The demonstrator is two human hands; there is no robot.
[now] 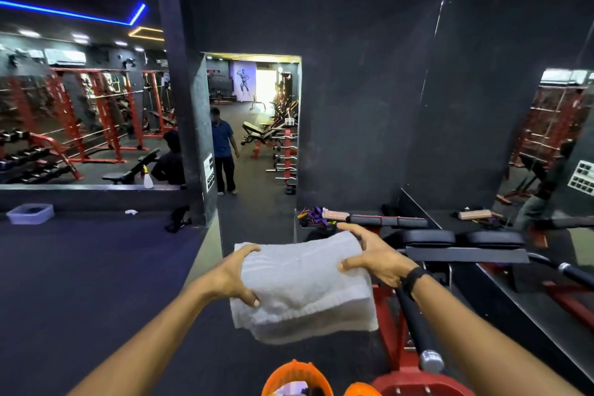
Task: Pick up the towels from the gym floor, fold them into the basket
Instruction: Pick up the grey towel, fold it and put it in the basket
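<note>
Left hand (236,276) and right hand (376,255) each in a curled grip on opposite sides of a folded white towel (302,289), held in the air above the dark floor (96,283), orange basket (297,378) rim just below at the bottom edge, red exercise machine (414,315) to the right.

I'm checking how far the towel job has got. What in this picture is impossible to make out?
- Orange basket, head view: cut off by the bottom edge; contents unclear.
- White towel: underside and fold count hidden by its top layer.
- Left hand and right hand: fingers partly hidden under the towel.
- Floor scrap: too small.
</note>
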